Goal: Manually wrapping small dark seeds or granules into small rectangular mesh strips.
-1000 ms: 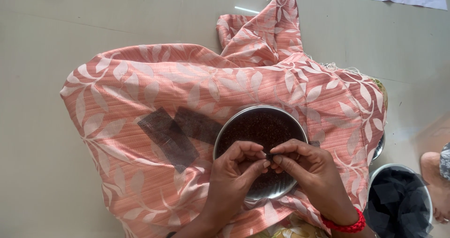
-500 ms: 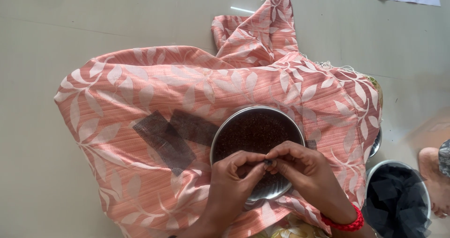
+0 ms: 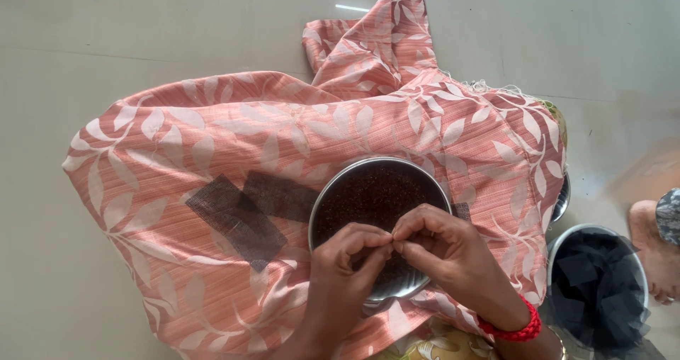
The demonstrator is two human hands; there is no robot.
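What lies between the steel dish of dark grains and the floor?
In the head view, the peach leaf-print cloth lies spread under the steel dish, covering the floor. Two dark mesh pieces rest on the cloth left of the dish.

Smooth pale grey-beige floor [image 3: 142, 41], faint tile seams, soft daylight glare upper middle.

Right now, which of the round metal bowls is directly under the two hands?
The round steel bowl of tiny dark grains on the pink leaf-print cloth; the other metal bowl, holding black netting, stands apart at the right.
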